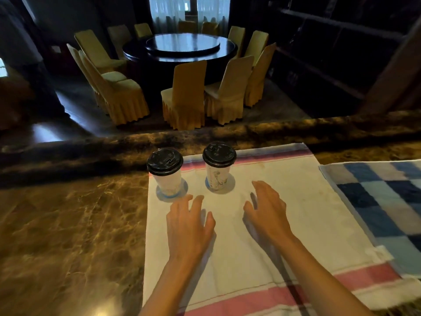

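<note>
Neither grip holds anything: left grip [189, 226] and right grip [267, 213] are spread open low over the white cloth [296, 201], perhaps touching it. Just beyond the fingers stand the left cup [165, 179] and right cup [218, 176], both lidded. Their print is blurred; the checked cloth [382, 197] is cut off at right.

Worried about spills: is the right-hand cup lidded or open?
Lidded: the right cup stands upright on the towel with a black lid seated on its rim.
</note>
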Demonstrator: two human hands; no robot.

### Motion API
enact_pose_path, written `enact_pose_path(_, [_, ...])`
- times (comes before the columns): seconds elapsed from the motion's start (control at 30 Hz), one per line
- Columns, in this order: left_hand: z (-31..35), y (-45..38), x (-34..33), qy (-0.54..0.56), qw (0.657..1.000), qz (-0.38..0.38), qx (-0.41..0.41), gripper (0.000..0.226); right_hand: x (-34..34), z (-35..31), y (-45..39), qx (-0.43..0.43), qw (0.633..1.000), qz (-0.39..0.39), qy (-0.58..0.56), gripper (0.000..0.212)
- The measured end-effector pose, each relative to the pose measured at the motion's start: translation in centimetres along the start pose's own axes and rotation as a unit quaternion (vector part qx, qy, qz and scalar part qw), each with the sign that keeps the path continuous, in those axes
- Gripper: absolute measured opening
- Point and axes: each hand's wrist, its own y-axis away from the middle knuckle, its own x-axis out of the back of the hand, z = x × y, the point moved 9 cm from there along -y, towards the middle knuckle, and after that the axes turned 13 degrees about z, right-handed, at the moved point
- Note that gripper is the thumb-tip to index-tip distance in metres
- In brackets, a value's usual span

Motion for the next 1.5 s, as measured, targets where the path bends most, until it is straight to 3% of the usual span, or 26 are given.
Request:
enact_pose_path(0.13, [5.6, 0.3, -2.8, -0.012, 0.991, -0.036, -0.129, 0.052, 3.5, 3.6, 1.5, 0.073, 0.993, 0.02, 0.093, 0.063])
enact_pose_path(0.23, [10.4, 1.7, -4.3, -0.01, 0.982, -0.061, -0.177, 0.055, 6.8, 7.0, 3.1, 0.068, 0.988, 0.053, 0.131, 0.064])
enact_pose_path(0.47, [23.0, 11.2, -5.2, 0.037, 0.938, -0.121, -0.324, 0.059, 18.7, 18.3, 10.4, -0.046, 0.973, 0.109, 0.197, 0.069])
enact_pose_path(0.73, [38.6, 32.5, -1.3, 0.111, 0.848, -0.166, -0.49, 0.064, 34.3, 34.5, 29.7, -0.222, 0.926, 0.19, 0.24, 0.073])
enact_pose_path(0.87, [45.2, 46.5, 1.7, 0.163, 0.778, -0.211, -0.569, 0.064, 41.5, 41.2, 42.9, -0.317, 0.879, 0.238, 0.265, 0.07])
enact_pose_path(1.03, [51.9, 64.0, 7.4, 0.228, 0.662, -0.25, -0.669, 0.064, 48.8, 46.2, 60.7, -0.449, 0.793, 0.297, 0.286, 0.065])
enact_pose_path(1.2, [54.9, 79.9, 15.0, 0.292, 0.533, -0.278, -0.744, 0.061, 52.8, 46.4, 76.9, -0.552, 0.693, 0.342, 0.315, 0.055])
enact_pose_path(1.5, [53.7, 103.5, 28.3, 0.404, 0.32, -0.335, -0.789, 0.061, 55.6, 44.2, 100.6, -0.714, 0.498, 0.364, 0.333, 0.057])
